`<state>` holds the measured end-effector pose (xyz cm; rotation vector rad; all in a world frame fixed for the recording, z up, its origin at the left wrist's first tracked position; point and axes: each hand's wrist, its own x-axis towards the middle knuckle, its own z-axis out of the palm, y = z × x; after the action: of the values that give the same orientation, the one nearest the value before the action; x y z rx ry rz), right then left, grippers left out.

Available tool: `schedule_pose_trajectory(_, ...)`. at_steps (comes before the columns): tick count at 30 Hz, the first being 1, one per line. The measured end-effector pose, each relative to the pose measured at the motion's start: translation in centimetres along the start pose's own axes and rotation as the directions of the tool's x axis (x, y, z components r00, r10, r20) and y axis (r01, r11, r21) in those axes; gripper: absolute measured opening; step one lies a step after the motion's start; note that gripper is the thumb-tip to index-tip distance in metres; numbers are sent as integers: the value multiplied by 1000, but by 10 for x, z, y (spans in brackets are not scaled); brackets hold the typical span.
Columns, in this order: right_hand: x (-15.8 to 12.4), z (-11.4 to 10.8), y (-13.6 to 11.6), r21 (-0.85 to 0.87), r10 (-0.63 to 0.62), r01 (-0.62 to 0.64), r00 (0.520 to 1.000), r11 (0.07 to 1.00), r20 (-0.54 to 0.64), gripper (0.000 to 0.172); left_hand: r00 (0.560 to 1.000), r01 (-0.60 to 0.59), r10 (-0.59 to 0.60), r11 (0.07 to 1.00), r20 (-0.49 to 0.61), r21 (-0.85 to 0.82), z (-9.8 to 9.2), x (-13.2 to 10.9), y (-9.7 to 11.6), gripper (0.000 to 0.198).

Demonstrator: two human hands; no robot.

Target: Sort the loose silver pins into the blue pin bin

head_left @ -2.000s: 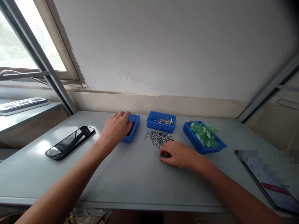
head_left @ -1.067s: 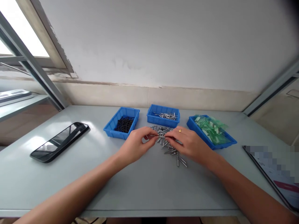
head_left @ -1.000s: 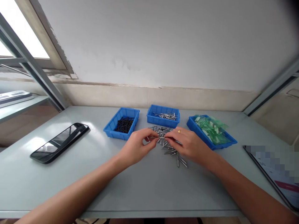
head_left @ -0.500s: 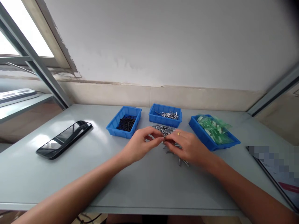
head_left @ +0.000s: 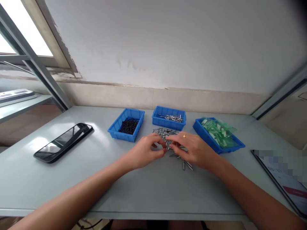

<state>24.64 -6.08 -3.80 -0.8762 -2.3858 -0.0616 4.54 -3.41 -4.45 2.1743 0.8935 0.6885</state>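
Note:
A loose pile of silver screws [head_left: 165, 131] lies on the grey table [head_left: 144, 188] in front of three blue bins. My left hand [head_left: 144, 152] and my right hand [head_left: 194, 148] meet over the near edge of the pile, fingertips pinched together on a small screw between them. A gold ring shows on my right hand. The left bin [head_left: 127, 127] holds dark screws, the middle bin [head_left: 169, 117] holds silver screws, and the right bin [head_left: 217, 139] holds green plastic bags.
A black phone [head_left: 63, 142] lies face up at the table's left. A tablet or printed sheet [head_left: 285, 179] sits at the right edge. A white power strip [head_left: 14, 95] rests on a side shelf by the window. The wall rises right behind the bins.
Two seconds ago my left hand was at the left bin and my right hand lay near the pile; both have since come together at the pile and stay pinched there.

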Motion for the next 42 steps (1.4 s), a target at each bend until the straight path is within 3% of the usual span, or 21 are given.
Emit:
schedule_pose_trajectory(4,-1,1,-2,8,-76,76,997,997,12,22,999,7,-8,999,32,39,2,-2,-1,10)
schedule_pose_trajectory(9,-1,3,1,-23,-66,66,997,998,30,20,999,6,-6,1000,32,21,1,-1,0,9)
schedule_pose_trajectory(15,0,2,4,-37,14,-14,1000,999,-4,17,990,-2,-4,999,-139,-39,-3,1,4,8)
schedule_pose_trajectory(18,0,5,3,-28,13,-12,999,1000,35,17,981,-41,26,996,-194,-76,-4,1,5,7)
schedule_pose_trajectory(24,-2,13,0,-23,-58,60,994,998,88,20,983,-41,11,986,-183,-160,-3,-1,10,7)
schedule_pose_trajectory(29,-3,6,1,26,25,-24,999,999,-25,18,991,-22,-8,975,-133,-222,-2,-2,8,5)
schedule_pose_trajectory(35,-4,2,1,-4,20,-20,995,1000,-101,22,993,0,-21,984,-117,-178,-2,-1,8,10)
schedule_pose_trajectory(42,-3,4,2,-21,13,-14,999,1000,-42,18,988,8,-39,980,-149,-201,-4,-1,11,12)
